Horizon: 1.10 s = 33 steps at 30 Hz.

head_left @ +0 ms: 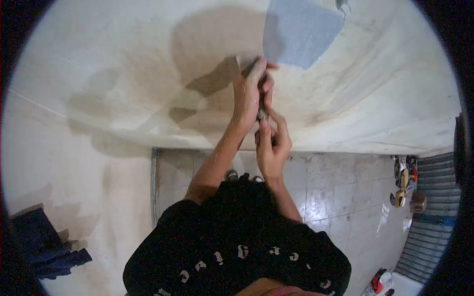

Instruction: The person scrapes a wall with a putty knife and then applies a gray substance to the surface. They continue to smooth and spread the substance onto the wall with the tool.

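Clasping a slim, dark tool before the pale wall, near a blue-grey patch, the left hand wraps its grip high while the right hand pinches the lower end of what looks light, stiff and best held along the handle.

A slim, dark tool in your left hand.
You have it roughly upright in view, mostly covered by your fingers; a pale, flat part shows at the upper end, a greyish tip at the lower, beside your right hand. Blur hides finer detail.
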Motion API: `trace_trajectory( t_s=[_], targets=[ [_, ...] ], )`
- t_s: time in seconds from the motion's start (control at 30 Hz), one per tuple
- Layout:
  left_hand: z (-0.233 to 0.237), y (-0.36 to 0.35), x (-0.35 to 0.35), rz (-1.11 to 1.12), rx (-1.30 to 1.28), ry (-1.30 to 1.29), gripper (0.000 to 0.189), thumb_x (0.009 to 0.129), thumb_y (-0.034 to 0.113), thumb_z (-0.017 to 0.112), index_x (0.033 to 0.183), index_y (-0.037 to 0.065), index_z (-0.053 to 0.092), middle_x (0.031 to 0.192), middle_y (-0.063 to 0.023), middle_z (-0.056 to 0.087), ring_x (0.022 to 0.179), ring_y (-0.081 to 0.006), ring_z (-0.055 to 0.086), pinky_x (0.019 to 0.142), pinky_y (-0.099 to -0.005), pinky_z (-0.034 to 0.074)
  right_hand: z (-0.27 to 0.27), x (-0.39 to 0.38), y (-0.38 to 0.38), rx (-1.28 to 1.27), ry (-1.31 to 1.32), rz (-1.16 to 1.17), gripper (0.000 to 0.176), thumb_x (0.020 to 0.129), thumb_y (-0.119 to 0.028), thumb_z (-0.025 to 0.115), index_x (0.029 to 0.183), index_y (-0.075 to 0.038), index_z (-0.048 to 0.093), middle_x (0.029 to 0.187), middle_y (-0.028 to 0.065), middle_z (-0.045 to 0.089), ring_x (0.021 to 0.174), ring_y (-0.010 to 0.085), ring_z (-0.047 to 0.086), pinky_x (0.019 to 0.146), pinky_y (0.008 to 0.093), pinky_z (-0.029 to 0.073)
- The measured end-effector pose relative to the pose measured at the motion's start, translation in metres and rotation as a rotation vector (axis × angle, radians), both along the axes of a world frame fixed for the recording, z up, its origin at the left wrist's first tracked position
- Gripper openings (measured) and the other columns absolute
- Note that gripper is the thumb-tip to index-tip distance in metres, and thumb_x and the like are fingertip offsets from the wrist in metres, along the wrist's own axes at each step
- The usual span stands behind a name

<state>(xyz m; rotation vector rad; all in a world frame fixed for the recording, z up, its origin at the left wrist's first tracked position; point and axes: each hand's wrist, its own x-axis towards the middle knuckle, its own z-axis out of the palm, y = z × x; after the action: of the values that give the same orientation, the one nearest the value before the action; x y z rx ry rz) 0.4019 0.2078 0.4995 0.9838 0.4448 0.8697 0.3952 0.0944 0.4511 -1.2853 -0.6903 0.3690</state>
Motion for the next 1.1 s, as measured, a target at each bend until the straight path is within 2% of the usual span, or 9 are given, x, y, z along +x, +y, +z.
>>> trace_trajectory(
  t_s=[0.1, 0.2, 0.37, 0.47, 0.73, 0.97, 1.03, 1.1],
  targets=[
    [-0.01, 0.001, -0.002, -0.033, -0.061, 0.017, 0.041, 0.097, 0.04, 0.05, 0.087, 0.001, 0.061, 0.049, 0.0052, 0.038, 0.033, -0.0067, 0.037, 0.032, -0.0231, 0.027, -0.017, 0.0, 0.0, -0.025, -0.019, -0.003, 0.028, 0.099, -0.014, 0.051, 0.124, -0.002, 0.053, 0.06, -0.0055, 0.045, 0.051, 0.0023, 0.036, 0.046, 0.0198, 0.025],
    [-0.012, 0.0, 0.0, -0.036, -0.099, -0.006, 0.042, 0.097, 0.04, 0.051, 0.085, 0.001, 0.06, 0.048, 0.0049, 0.039, 0.031, -0.0071, 0.037, 0.031, -0.0225, 0.025, -0.011, -0.003, -0.004, -0.065, 0.023, 0.007, 0.028, 0.099, -0.014, 0.05, 0.124, -0.001, 0.051, 0.059, -0.0056, 0.043, 0.051, 0.0025, 0.036, 0.046, 0.0201, 0.026],
    [-0.011, 0.003, -0.001, -0.037, -0.047, 0.016, 0.041, 0.096, 0.04, 0.052, 0.083, 0.002, 0.06, 0.048, 0.0047, 0.038, 0.03, -0.0074, 0.035, 0.03, -0.0226, 0.024, -0.01, -0.005, -0.001, -0.049, 0.026, 0.004, 0.029, 0.1, -0.015, 0.049, 0.125, -0.001, 0.05, 0.059, -0.0056, 0.042, 0.05, 0.0028, 0.035, 0.046, 0.0207, 0.025],
    [-0.013, 0.002, -0.002, -0.03, -0.074, 0.024, 0.04, 0.096, 0.039, 0.052, 0.08, 0.003, 0.058, 0.047, 0.0047, 0.037, 0.03, -0.0076, 0.036, 0.03, -0.0227, 0.024, -0.007, -0.006, -0.004, -0.12, 0.079, -0.002, 0.027, 0.098, -0.013, 0.05, 0.123, -0.001, 0.053, 0.061, -0.0023, 0.049, 0.055, 0.0049, 0.043, 0.049, 0.0228, 0.035],
    [-0.014, -0.003, -0.005, -0.041, -0.073, 0.031, 0.039, 0.095, 0.041, 0.053, 0.078, 0.005, 0.056, 0.049, 0.0044, 0.037, 0.032, -0.0078, 0.037, 0.032, -0.0235, 0.026, -0.014, -0.007, -0.008, -0.078, 0.094, 0.01, 0.028, 0.098, -0.012, 0.052, 0.123, -0.001, 0.053, 0.062, -0.0033, 0.049, 0.054, 0.0036, 0.04, 0.049, 0.0213, 0.032],
    [0.021, 0.004, -0.003, -0.014, 0.026, -0.011, 0.039, 0.095, 0.041, 0.053, 0.077, 0.006, 0.054, 0.049, 0.0043, 0.038, 0.032, -0.0083, 0.037, 0.032, -0.0235, 0.027, 0.019, -0.006, 0.003, -0.022, 0.068, -0.001, 0.028, 0.097, -0.009, 0.052, 0.123, 0.0, 0.053, 0.071, -0.002, 0.054, 0.056, 0.0029, 0.041, 0.049, 0.0206, 0.032],
    [-0.006, 0.004, -0.002, -0.021, -0.021, 0.015, 0.039, 0.095, 0.042, 0.053, 0.077, 0.007, 0.054, 0.049, 0.0042, 0.038, 0.032, -0.0084, 0.037, 0.031, -0.0236, 0.027, -0.005, -0.005, 0.001, -0.045, 0.035, -0.015, 0.028, 0.098, -0.012, 0.052, 0.123, -0.001, 0.053, 0.063, -0.0041, 0.047, 0.052, 0.0024, 0.038, 0.046, 0.0204, 0.027],
    [-0.012, 0.003, -0.003, -0.011, -0.028, 0.026, 0.039, 0.095, 0.042, 0.054, 0.076, 0.007, 0.053, 0.049, 0.004, 0.039, 0.031, -0.0087, 0.037, 0.03, -0.0237, 0.026, -0.016, -0.005, 0.001, -0.062, -0.004, -0.035, 0.027, 0.099, -0.014, 0.052, 0.123, -0.001, 0.053, 0.057, -0.0058, 0.043, 0.05, 0.0023, 0.037, 0.045, 0.0203, 0.025]
  ],
)
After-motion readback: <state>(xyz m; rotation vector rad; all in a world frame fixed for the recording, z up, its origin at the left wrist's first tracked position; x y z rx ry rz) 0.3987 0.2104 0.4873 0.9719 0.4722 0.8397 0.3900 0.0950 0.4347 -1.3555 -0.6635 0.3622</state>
